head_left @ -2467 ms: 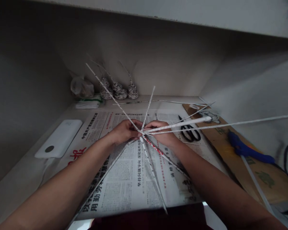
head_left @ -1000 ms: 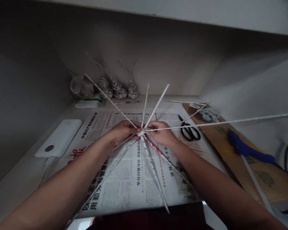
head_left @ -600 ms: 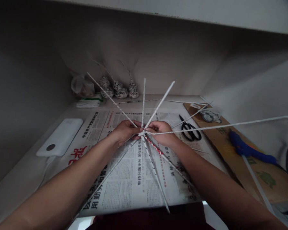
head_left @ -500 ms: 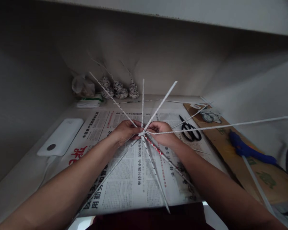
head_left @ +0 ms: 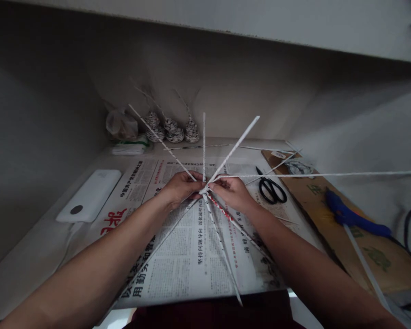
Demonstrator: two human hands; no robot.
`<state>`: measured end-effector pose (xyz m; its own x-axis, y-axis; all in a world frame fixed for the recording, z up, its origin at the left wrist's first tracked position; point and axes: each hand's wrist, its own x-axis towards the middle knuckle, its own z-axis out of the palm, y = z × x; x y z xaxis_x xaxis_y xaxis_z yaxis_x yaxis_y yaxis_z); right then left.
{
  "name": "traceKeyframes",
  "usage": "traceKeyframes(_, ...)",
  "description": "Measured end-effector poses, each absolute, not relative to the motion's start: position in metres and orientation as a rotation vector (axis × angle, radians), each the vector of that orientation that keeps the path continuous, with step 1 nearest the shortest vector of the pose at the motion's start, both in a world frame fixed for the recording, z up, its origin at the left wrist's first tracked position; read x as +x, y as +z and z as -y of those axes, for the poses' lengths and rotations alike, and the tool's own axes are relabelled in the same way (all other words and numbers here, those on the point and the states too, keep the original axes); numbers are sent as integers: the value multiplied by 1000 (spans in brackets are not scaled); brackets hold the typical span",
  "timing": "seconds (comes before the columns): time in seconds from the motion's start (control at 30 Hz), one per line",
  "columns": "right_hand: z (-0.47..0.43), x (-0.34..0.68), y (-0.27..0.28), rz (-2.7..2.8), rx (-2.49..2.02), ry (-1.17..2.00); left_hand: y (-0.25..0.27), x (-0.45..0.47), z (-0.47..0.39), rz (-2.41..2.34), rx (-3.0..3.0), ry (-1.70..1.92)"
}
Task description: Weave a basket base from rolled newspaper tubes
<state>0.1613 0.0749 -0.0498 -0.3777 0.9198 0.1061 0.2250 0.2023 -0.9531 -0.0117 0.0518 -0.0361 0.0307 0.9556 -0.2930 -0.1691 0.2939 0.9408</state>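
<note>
Several rolled paper strips cross at a woven centre (head_left: 206, 188) and fan out in all directions above the newspaper. My left hand (head_left: 184, 189) pinches this centre from the left, thumb on top. On the other side, my right hand (head_left: 232, 191) has thumb and fingers closed at the centre's right edge, by a long white paper strip (head_left: 315, 175). That long strip passes over the right fingers and runs off to the right. A thick white spoke (head_left: 234, 148) points up and right. One spoke with red print (head_left: 221, 207) slants down toward my right forearm.
Newspaper (head_left: 178, 265) covers the tabletop. Black scissors (head_left: 272, 189) lie to the right, near cardboard (head_left: 315, 210) bearing a blue glue gun (head_left: 356, 214). A white power bank (head_left: 91, 195) sits left. Several woven paper gourds (head_left: 174, 130) stand behind, beside a plastic bag (head_left: 121, 123). A shelf edge (head_left: 226, 27) overhangs.
The long strip now passes over my right fingers instead of across the wrist side, and lies more level. My right fingers have shifted at the centre. My left hand keeps its grip.
</note>
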Motion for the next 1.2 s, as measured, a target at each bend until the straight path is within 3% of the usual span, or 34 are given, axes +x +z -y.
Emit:
traceKeyframes(0.73,-68,142,-42,1794,-1022,1146,-19,-39,-30,-1166,840,970)
traceKeyframes(0.97,-67,131,-23,1863,-1113,1072,-20,-37,-27,-1220,903,1141)
traceKeyframes(1.2,-73,126,-36,1737,-1202,974,-19,-54,-36,-1000,823,976)
